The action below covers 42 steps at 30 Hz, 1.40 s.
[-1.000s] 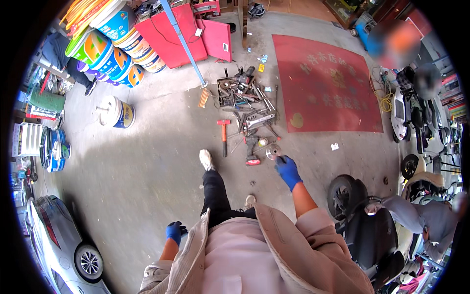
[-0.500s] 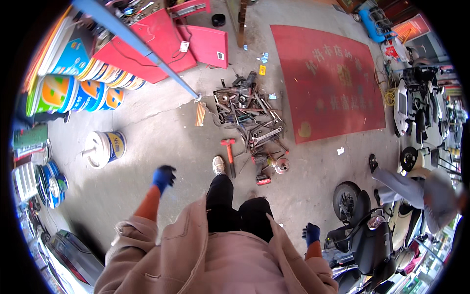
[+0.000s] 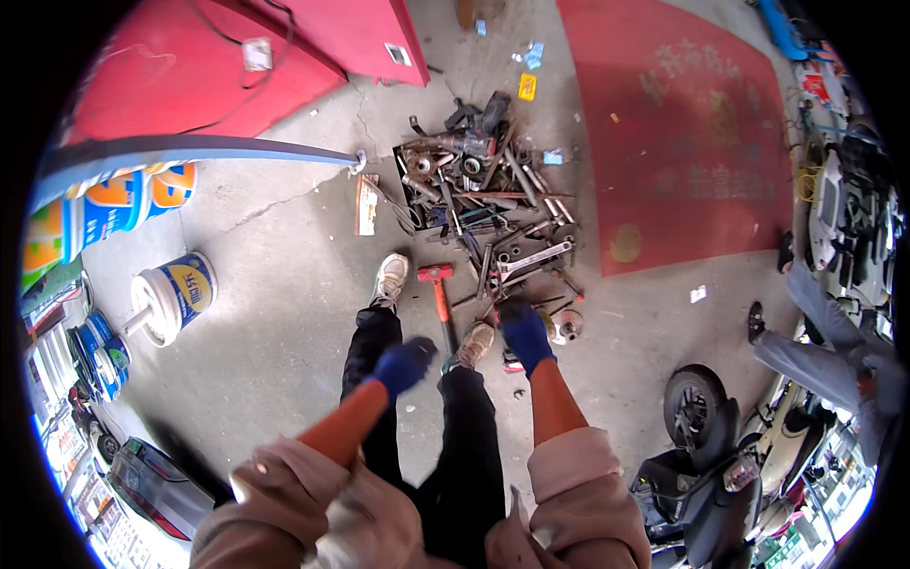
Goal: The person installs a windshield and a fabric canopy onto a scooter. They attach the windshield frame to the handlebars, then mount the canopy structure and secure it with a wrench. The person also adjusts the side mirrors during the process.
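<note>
My right hand (image 3: 525,334), in a blue glove with dark fingers, reaches down over a cordless power tool at the near edge of the tool pile (image 3: 474,185). It hides most of that tool; a bit of red battery (image 3: 512,363) shows below it. Whether the fingers touch or grip the tool, I cannot tell. A round metal disc (image 3: 569,325) lies just right of the hand. My left hand (image 3: 406,367), gloved alike, hangs near my knee, its fingers blurred. Beyond it a red-headed hammer (image 3: 441,302) lies beside my shoes. A large wrench (image 3: 536,258) rests on the pile.
A red mat (image 3: 682,142) covers the floor at right. Paint buckets (image 3: 123,213) stand at left, with one white bucket (image 3: 180,296) on its side. A blue pole (image 3: 218,152) slants to the floor. Motorcycles (image 3: 706,465) and a person (image 3: 825,332) are at right.
I have moved nearer to the pile and one foot has stepped up beside the hammer. My right hand went forward from my side to over the power tool; my left hand swung inward.
</note>
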Tool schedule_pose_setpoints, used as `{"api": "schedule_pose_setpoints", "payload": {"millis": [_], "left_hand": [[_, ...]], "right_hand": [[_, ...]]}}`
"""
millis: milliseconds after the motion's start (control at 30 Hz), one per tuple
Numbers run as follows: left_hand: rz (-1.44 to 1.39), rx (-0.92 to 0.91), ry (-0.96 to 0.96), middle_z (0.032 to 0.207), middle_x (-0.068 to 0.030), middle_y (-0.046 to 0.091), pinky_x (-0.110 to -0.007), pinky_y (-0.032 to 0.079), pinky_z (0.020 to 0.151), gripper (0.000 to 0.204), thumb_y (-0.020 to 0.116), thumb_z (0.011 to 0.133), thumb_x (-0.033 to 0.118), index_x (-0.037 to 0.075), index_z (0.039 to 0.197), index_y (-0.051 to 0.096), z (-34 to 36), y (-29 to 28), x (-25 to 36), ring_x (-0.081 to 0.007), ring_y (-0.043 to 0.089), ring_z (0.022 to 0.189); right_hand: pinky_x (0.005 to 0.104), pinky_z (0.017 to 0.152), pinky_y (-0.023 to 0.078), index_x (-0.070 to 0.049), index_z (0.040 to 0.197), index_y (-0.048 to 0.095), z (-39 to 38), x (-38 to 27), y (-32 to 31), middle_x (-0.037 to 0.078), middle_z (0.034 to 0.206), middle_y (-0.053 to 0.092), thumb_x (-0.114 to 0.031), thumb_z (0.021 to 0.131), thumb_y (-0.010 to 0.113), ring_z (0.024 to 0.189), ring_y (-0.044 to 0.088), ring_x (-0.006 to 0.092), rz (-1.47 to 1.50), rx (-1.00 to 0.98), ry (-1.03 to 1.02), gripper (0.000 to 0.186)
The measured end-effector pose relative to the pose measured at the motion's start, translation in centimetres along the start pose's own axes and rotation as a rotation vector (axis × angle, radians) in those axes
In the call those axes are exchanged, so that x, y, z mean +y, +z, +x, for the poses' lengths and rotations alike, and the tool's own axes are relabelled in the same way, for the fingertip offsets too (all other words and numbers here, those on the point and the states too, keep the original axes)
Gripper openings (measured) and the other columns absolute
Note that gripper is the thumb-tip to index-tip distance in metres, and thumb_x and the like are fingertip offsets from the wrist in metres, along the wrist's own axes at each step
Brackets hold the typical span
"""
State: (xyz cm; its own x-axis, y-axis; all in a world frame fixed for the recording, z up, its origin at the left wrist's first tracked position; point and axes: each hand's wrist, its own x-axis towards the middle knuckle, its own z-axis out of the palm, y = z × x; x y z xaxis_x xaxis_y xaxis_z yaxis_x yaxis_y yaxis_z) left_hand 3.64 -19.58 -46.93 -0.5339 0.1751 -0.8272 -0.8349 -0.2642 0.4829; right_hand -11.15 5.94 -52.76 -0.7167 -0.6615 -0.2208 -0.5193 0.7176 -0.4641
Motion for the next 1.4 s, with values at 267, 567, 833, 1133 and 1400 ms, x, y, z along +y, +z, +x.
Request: {"api": "schedule_pose_setpoints", "payload": {"millis": [267, 567, 833, 1133, 1400], "left_hand": [[0.896, -0.082, -0.106, 0.099, -0.018, 0.066, -0.043, 0.051, 0.08, 0.038, 0.056, 0.09, 0.033, 0.006, 0.117, 0.057, 4.5, 1.5, -5.1, -0.0344, 0.064, 0.092], [0.525, -0.034, -0.074, 0.098, -0.017, 0.067, -0.043, 0.052, 0.076, 0.036, 0.059, 0.09, 0.034, 0.005, 0.112, 0.059, 6.0, -1.0, -0.6, -0.0349, 0.065, 0.088], [0.602, -0.081, -0.128, 0.103, -0.0183, 0.067, -0.043, 0.052, 0.079, 0.039, 0.058, 0.09, 0.035, 0.005, 0.114, 0.058, 6.3, -2.6, 0.5, -0.0353, 0.065, 0.091], [0.662, -0.241, -0.156, 0.104, -0.0178, 0.065, -0.044, 0.05, 0.079, 0.037, 0.056, 0.089, 0.032, 0.006, 0.116, 0.056, 5.8, -1.7, -0.2, -0.0353, 0.062, 0.096], [0.696, -0.216, -0.056, 0.103, -0.0169, 0.065, -0.042, 0.051, 0.079, 0.033, 0.059, 0.088, 0.028, 0.006, 0.112, 0.057, 5.5, -1.3, -3.0, -0.0344, 0.063, 0.095]], "right_hand": [[0.051, 0.086, 0.046, -0.001, 0.114, 0.057, 28.3, 3.0, 15.0, 0.029, 0.104, 0.06, -0.029, 0.086, 0.053, 0.098, 0.057, 0.0457, 0.455, 0.169, 0.583, 0.039], [0.0369, 0.054, 0.045, -0.009, 0.079, 0.066, 37.3, 11.4, 24.3, 0.01, 0.071, 0.064, -0.021, 0.077, 0.065, 0.061, 0.059, 0.026, 0.864, 0.268, 1.183, 0.012], [0.0437, 0.071, 0.051, -0.002, 0.092, 0.07, 36.8, 8.9, 22.5, 0.02, 0.091, 0.068, -0.031, 0.078, 0.065, 0.085, 0.066, 0.0376, 0.639, 0.247, 1.231, 0.033], [0.0423, 0.085, 0.048, -0.006, 0.112, 0.063, 35.1, 4.9, 22.3, 0.019, 0.104, 0.066, -0.031, 0.086, 0.056, 0.097, 0.062, 0.0364, 1.04, 0.705, 0.768, 0.036], [0.0493, 0.077, 0.05, -0.006, 0.1, 0.061, 36.5, 3.4, 19.9, 0.02, 0.095, 0.067, -0.038, 0.089, 0.05, 0.09, 0.063, 0.0397, 0.361, 0.323, 1.035, 0.035]]}}
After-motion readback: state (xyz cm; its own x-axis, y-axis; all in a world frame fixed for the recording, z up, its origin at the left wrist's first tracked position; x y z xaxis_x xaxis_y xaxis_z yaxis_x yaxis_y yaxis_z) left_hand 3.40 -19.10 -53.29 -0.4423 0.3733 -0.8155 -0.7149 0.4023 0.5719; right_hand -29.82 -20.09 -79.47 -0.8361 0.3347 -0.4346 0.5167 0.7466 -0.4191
